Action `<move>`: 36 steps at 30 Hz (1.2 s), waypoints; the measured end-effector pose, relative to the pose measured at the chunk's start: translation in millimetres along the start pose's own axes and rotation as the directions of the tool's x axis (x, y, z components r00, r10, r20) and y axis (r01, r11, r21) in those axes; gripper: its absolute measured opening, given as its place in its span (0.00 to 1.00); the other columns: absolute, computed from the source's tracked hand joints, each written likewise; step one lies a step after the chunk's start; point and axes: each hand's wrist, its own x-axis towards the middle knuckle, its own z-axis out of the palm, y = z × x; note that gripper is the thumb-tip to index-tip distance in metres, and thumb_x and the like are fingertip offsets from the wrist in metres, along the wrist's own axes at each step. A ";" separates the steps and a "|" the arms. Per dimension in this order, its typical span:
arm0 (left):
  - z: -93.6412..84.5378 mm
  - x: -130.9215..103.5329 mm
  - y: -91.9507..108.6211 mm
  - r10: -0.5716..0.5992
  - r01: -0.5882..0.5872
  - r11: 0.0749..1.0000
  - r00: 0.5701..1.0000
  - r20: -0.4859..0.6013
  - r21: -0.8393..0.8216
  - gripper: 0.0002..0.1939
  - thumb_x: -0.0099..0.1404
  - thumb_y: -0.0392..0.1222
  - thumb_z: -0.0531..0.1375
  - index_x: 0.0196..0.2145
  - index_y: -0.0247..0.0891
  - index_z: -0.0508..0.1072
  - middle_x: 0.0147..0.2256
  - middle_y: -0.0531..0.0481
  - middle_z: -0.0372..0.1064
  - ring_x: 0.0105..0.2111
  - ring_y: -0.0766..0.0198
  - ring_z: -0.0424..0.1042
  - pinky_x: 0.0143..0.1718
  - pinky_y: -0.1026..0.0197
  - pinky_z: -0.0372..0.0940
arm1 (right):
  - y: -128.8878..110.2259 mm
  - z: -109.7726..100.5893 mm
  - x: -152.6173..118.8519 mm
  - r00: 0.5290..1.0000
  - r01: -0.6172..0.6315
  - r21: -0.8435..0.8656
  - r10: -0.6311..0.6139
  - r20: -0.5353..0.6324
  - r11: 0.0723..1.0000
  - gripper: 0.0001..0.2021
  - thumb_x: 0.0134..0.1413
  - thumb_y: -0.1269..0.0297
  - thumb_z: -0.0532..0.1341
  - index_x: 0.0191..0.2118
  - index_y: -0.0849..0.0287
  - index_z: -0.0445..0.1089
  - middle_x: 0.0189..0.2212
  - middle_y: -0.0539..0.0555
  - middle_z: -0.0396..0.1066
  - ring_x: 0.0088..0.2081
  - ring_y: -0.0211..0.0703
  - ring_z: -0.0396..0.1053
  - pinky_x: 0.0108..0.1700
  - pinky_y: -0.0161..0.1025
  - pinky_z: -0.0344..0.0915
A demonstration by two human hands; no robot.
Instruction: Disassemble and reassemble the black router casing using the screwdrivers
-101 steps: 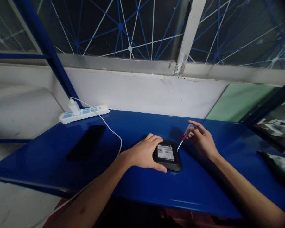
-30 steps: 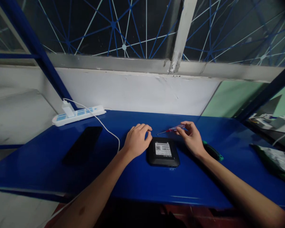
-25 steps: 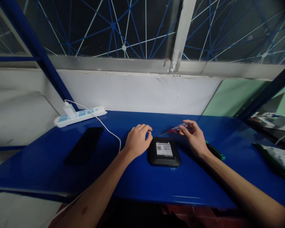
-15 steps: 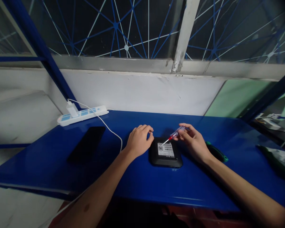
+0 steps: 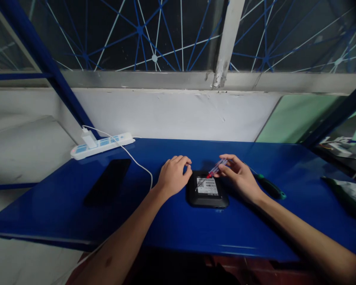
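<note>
A black box-shaped device (image 5: 207, 201) with a white printed label (image 5: 207, 185) lies flat on the blue table (image 5: 172, 233). My right hand (image 5: 235, 174) grips the clear handle of a screwdriver (image 5: 216, 168) with a red collar; its thin shaft slants down to the left over the label, the tip near the label's left edge. Whether the tip touches is too small to tell. My left hand (image 5: 175, 174) rests at the device's left edge, fingers curled with a gap between thumb and forefinger and nothing visible in them.
A green-handled screwdriver (image 5: 271, 187) lies right of my right hand. A black phone-like slab (image 5: 108, 182) lies on the left, near a white power strip (image 5: 103, 145) with a charger and white cable (image 5: 139, 163). A dark green and silver bag (image 5: 348, 198) sits far right.
The held screwdriver's tip has moved down and left across the label toward its left edge, and my right hand has shifted slightly left. My left hand stays in place.
</note>
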 end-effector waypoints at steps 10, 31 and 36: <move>1.1 0.6 -2.0 0.066 -0.062 0.994 0.997 0.042 -0.095 0.07 0.67 0.34 0.56 0.39 0.42 0.71 0.40 0.51 0.75 0.42 0.57 0.73 0.44 0.53 0.69 | -2.8 -4.8 3.4 0.993 0.094 -0.107 -0.102 -0.066 0.990 0.19 0.52 0.53 0.68 0.49 0.52 0.69 0.34 0.48 0.71 0.30 0.41 0.75 0.40 0.46 0.74; -1.6 -4.1 0.8 0.200 -0.143 0.961 0.950 0.241 -0.236 0.10 0.69 0.41 0.58 0.48 0.43 0.71 0.48 0.49 0.71 0.50 0.54 0.67 0.53 0.49 0.66 | -1.8 -16.7 10.8 0.990 0.091 -0.231 -0.113 -0.085 0.969 0.22 0.55 0.57 0.64 0.55 0.55 0.71 0.31 0.48 0.66 0.27 0.36 0.65 0.35 0.42 0.68; -2.8 -4.3 1.7 0.203 -0.150 0.964 0.948 0.245 -0.219 0.10 0.69 0.42 0.58 0.47 0.43 0.71 0.48 0.49 0.71 0.49 0.55 0.67 0.52 0.50 0.67 | -4.3 -16.6 9.8 0.982 0.135 -0.245 -0.162 -0.097 0.960 0.22 0.56 0.56 0.64 0.56 0.55 0.70 0.31 0.48 0.65 0.27 0.36 0.64 0.34 0.42 0.68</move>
